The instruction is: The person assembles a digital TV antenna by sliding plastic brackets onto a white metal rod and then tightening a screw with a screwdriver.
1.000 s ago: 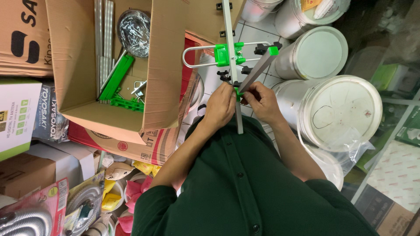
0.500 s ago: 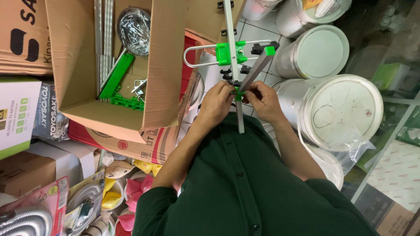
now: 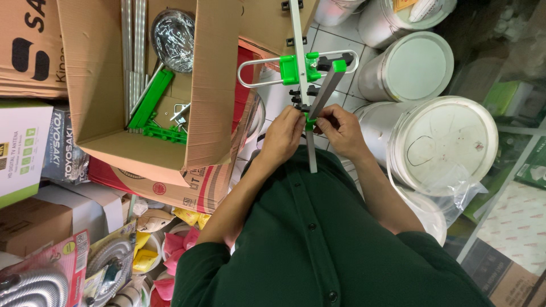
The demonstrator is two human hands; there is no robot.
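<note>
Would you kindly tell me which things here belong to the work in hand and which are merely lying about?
In the work:
left hand and right hand, pinching a green clip on the metal rail
loop
grey bar
open box with green parts

Lying about:
white buckets
flexible hose
stacked cartons

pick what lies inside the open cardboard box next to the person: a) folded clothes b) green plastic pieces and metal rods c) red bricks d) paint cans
b: the open cardboard box holds green plastic pieces, thin metal rods and a shiny coil in a bag, while the left hand and right hand work on a long metal bar with green clips beside it.
</note>
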